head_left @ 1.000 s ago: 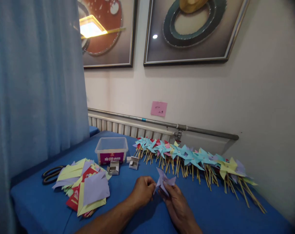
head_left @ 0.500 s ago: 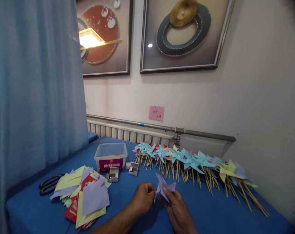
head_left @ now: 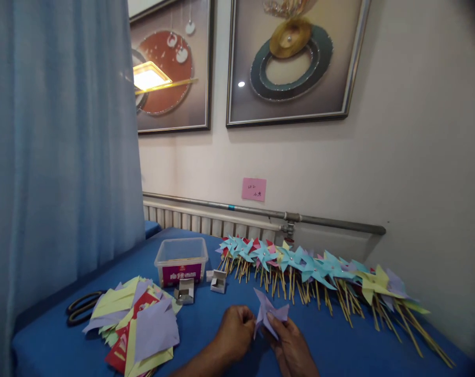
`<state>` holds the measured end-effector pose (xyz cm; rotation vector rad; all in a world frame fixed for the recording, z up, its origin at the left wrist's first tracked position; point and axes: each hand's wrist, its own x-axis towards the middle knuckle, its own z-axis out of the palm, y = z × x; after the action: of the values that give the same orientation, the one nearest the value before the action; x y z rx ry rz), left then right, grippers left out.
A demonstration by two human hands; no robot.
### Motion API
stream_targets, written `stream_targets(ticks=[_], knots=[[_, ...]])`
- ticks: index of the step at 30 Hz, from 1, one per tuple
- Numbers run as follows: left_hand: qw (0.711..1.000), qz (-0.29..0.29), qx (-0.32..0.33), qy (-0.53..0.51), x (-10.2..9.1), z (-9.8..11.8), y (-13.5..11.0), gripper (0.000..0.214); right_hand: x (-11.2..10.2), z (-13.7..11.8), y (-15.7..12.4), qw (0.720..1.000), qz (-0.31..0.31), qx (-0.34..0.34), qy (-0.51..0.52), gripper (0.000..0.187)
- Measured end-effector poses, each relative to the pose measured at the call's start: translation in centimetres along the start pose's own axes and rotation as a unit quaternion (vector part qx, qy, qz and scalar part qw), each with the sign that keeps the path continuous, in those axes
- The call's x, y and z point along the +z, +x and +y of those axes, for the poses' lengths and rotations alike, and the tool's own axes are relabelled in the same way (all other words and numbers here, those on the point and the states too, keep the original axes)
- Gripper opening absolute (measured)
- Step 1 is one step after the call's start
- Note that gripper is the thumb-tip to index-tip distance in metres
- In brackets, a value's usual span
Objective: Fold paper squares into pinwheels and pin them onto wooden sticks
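Observation:
A folded purple paper pinwheel [head_left: 269, 313] is held low over the blue table [head_left: 206, 319]. My right hand [head_left: 290, 348] pinches its lower right side with thumb and fingers closed on the paper. My left hand [head_left: 235, 334] is curled in a loose fist just left of the pinwheel, fingertips at its edge; whether it grips the paper or something small is hidden.
A long row of finished pinwheels on wooden sticks [head_left: 311, 267] lies along the wall side. A pile of coloured paper squares [head_left: 139, 324], black scissors [head_left: 84, 306], a clear plastic tub [head_left: 181, 260] and two small open boxes [head_left: 218, 281] sit to the left. A blue curtain [head_left: 56, 146] hangs at far left.
The camera tilted upward slightly, so hands and table sit lower in the frame. Both hands stay on the purple pinwheel, turning it a little.

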<state>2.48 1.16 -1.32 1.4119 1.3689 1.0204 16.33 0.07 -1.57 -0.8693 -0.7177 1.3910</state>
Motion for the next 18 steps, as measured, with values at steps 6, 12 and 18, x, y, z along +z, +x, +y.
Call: stream_targets(ticks=[6, 12, 18], knots=[[1.0, 0.012, 0.024, 0.001, -0.09, -0.03, 0.03, 0.013, 0.07, 0.02, 0.22, 1.0, 0.008, 0.002, -0.008, 0.046], [0.999, 0.012, 0.027, 0.013, -0.13, -0.14, 0.1, 0.019, -0.02, 0.14, 0.22, 1.0, 0.003, -0.002, -0.003, 0.046], [0.999, 0.016, 0.046, 0.01, -0.25, -0.58, 0.17, 0.019, -0.11, 0.29, 0.3, 1.0, 0.016, -0.002, 0.006, 0.048]])
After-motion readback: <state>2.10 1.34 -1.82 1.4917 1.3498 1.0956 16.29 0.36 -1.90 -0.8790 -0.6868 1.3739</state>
